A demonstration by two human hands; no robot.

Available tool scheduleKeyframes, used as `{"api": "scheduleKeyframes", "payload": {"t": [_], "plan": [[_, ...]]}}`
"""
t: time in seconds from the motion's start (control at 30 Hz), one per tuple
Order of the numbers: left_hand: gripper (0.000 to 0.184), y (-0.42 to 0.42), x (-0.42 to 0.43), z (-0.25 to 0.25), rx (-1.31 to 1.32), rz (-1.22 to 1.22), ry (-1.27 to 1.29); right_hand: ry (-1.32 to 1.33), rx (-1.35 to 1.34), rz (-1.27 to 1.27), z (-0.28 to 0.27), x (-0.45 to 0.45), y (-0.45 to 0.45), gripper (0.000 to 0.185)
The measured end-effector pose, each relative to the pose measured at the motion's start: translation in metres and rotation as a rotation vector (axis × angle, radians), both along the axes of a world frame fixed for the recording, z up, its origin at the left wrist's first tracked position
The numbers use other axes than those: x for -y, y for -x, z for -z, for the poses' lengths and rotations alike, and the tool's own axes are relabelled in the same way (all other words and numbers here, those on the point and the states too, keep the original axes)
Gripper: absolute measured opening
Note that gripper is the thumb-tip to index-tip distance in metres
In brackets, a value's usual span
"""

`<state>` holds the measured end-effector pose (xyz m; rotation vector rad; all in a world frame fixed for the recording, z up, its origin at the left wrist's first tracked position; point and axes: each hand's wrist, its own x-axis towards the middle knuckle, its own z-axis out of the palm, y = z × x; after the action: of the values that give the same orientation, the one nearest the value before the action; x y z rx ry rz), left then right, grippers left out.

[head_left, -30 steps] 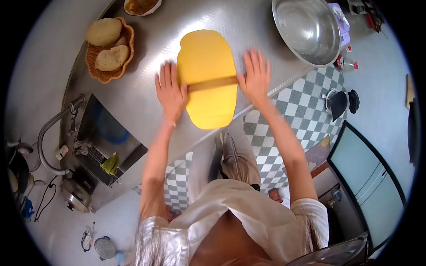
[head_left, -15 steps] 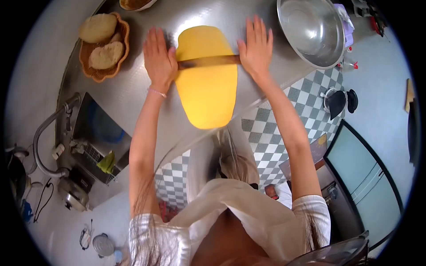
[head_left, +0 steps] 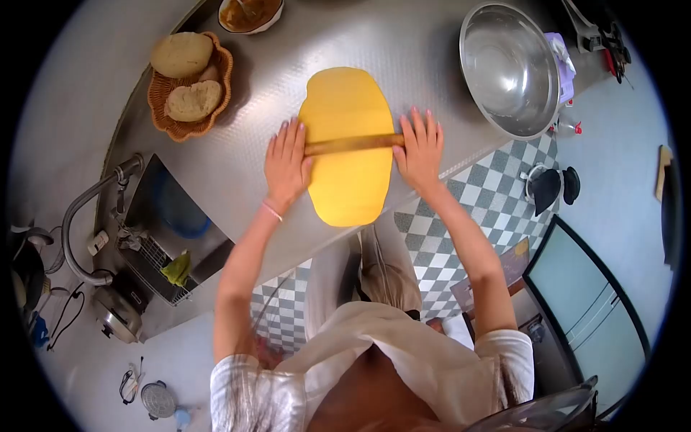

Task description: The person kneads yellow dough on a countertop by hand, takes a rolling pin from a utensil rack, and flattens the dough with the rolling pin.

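A flat, oval sheet of yellow dough lies on the steel counter. Across its middle rests a wooden rolling pin. My left hand lies flat over the pin's left end, fingers stretched out beside the sheet's left edge. Over the right end is my right hand, also flat with its fingers extended and slightly apart. Neither hand is wrapped round the pin.
A wicker basket with pale dough pieces stands at upper left, near a bowl of brown food. A large metal bowl is at upper right. The sink with its faucet lies to the left.
Since half a second ago both hands and the pin have come back toward my body, down the dough sheet. Before that they had moved away from me.
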<state>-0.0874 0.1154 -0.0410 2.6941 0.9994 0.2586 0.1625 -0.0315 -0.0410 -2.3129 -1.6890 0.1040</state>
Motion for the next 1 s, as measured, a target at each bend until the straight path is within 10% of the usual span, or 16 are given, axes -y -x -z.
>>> {"api": "scheduleKeyframes", "payload": {"t": [0.17, 1.0], "plan": [[0.056, -0.065, -0.09, -0.024, 0.125, -0.063, -0.097, -0.223, -0.01, 0.101, -0.013, -0.119, -0.061, 0.057], [0.054, -0.046, -0.059, 0.003, 0.102, 0.045, 0.006, -0.107, 0.008, -0.041, -0.004, -0.079, -0.048, 0.064]]}}
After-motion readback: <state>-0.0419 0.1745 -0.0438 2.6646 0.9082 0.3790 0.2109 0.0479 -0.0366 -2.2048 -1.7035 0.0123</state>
